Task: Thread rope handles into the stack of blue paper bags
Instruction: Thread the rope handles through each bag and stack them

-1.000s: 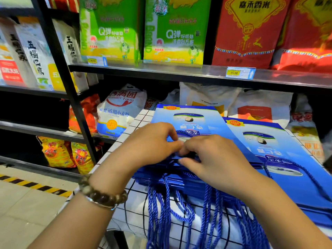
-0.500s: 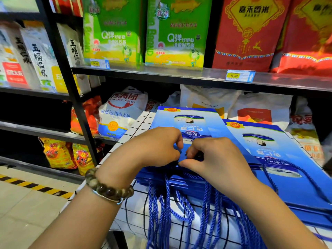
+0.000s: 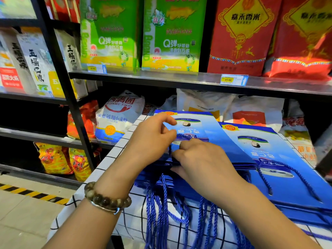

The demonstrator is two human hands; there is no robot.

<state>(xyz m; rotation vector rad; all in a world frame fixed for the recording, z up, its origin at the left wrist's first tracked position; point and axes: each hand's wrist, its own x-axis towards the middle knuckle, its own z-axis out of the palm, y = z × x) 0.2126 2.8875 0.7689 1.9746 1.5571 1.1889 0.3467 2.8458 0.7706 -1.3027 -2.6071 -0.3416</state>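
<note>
Checked-cloth worktop (image 3: 111, 159) in shop aisle; shelves (image 3: 161, 78) of rice sacks behind. On worktop, stack of blue bags (image 3: 224, 141). Left grip (image 3: 152, 139) pinches rope handle (image 3: 194, 138) lying across top bag. Right grip (image 3: 203, 162), just beside, curls over stack's near edge.

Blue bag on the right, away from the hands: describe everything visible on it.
The right blue bag lies flat, topmost of its pile on the checked cloth. It is glossy blue paper, its print upside down to the camera, with an orange seal at its far corner. A twisted blue rope handle is threaded through it and loops across its face.
</note>
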